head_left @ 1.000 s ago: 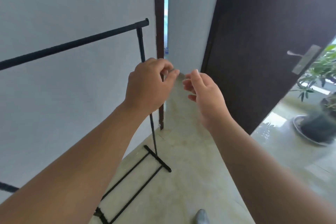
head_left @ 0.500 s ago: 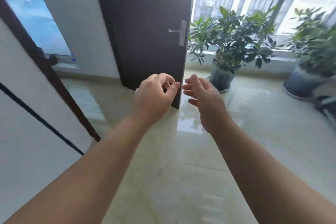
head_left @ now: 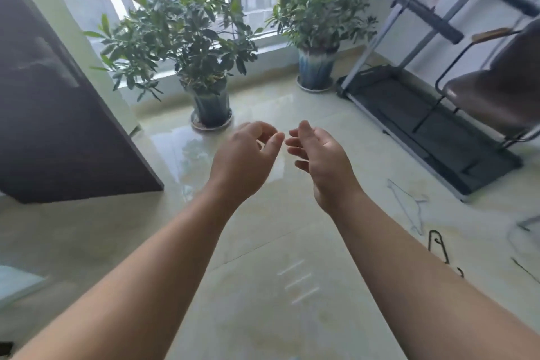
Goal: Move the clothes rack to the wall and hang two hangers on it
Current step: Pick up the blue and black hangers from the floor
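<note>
Our view has swung further right since half a second ago: the white wall and the thin black bar of the rack that crossed the left edge are gone, and the clothes rack no longer shows at all. At far left the dark door (head_left: pixel 58 114) now fills less of the picture and sits pushed to the edge. Next comes the potted plant (head_left: pixel 204 47) that stood right of the door earlier, now nearly centred, with a second potted plant (head_left: pixel 317 18) further right by the window. In the middle we hold both arms out over the glossy floor (head_left: pixel 263 286), much as before: our left hand (head_left: pixel 245 161) is loosely curled with fingers apart and nothing in it, and our right hand (head_left: pixel 320 158) is likewise spread and bare, the two fingertips close but not touching. To the right, newly in sight, a pale wire hanger (head_left: pixel 409 205) lies on the tiles, with a dark hanger (head_left: pixel 438 245) just beside our right forearm. Beyond them stand a treadmill (head_left: pixel 423 114) and a chair (head_left: pixel 496 88) at the far right
</note>
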